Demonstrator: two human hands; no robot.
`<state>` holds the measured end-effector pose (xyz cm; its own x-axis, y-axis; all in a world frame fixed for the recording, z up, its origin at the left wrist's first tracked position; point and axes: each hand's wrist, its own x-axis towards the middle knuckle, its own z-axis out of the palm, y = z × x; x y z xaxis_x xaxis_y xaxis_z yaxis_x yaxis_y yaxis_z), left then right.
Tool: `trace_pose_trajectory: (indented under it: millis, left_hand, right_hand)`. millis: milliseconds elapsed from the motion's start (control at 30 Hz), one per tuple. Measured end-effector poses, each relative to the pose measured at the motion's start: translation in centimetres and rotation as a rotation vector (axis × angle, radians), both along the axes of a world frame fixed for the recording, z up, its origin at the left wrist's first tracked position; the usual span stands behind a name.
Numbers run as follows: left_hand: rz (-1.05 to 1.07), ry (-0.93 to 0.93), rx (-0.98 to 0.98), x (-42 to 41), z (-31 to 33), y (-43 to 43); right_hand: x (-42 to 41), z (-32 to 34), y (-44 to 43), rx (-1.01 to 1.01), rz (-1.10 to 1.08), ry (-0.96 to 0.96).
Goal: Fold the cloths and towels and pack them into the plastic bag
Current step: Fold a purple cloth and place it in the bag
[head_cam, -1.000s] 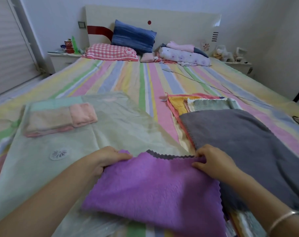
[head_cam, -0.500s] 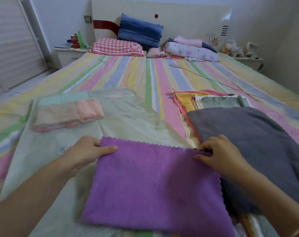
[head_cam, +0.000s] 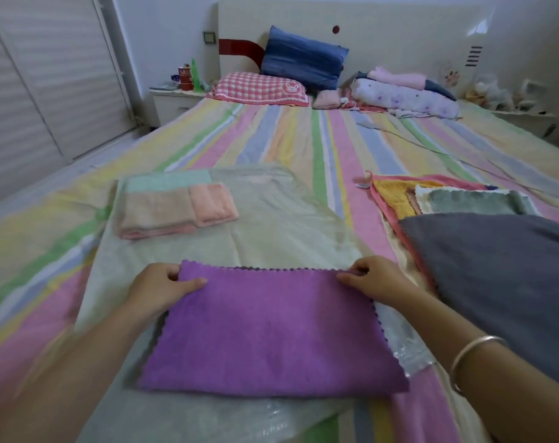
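Your purple cloth (head_cam: 268, 327) lies flat on the near half of the plastic bag (head_cam: 271, 225), which is spread out on the striped bed (head_cam: 303, 139). A thin grey scalloped edge shows from under the cloth along its far and left sides.

Your left hand (head_cam: 158, 289) holds the cloth's far left corner, with the thumb on top and the fingers (head_cam: 172, 274) curled at the edge. Your right hand (head_cam: 375, 279) pinches the far right corner in the same way, with its fingers bent tight on the hem. A silver bangle (head_cam: 470, 356) sits on your right wrist.

At the bag's far left corner is a small pile of folded towels (head_cam: 176, 209) in pink and tan. You cannot tell from here whether all of it is inside the plastic.

Just to the right of the bag lies a big grey towel (head_cam: 495, 266), touching the bag's right edge. Beyond that towel, still to the bag's right, a few unfolded cloths (head_cam: 396, 196) in yellow, pink and green overlap each other.
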<state>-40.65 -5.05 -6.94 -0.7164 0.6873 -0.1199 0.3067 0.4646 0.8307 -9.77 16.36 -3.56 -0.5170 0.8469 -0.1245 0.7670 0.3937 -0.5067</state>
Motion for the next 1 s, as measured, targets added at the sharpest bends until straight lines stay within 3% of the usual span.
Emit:
trace_pose_trajectory:
  millis: [167,333,767,900,1000]
  left_hand:
    - [-0.013,0.126,0.043,-0.1,0.2,0.1]
    - [0.03,0.178,0.113,0.5,0.4,0.7]
    - [0.206,0.704,-0.006,1.5,-0.4,2.4]
    - [0.201,0.765,-0.11,1.0,-1.1,3.1]
    - [0.21,0.725,-0.144,1.1,-0.7,3.3]
  right_hand:
    - [1.3,-0.6,0.6,-0.105,-0.11,0.152]
    - [1.0,-1.6,1.6,-0.087,-0.189,0.264]
    - [0.0,-2.4,2.8,0.003,-0.197,0.229]
    - [0.1,-2.8,2.3,0.031,-0.247,0.25]
    - [0.6,-2.3,1.7,-0.07,-0.285,0.262]
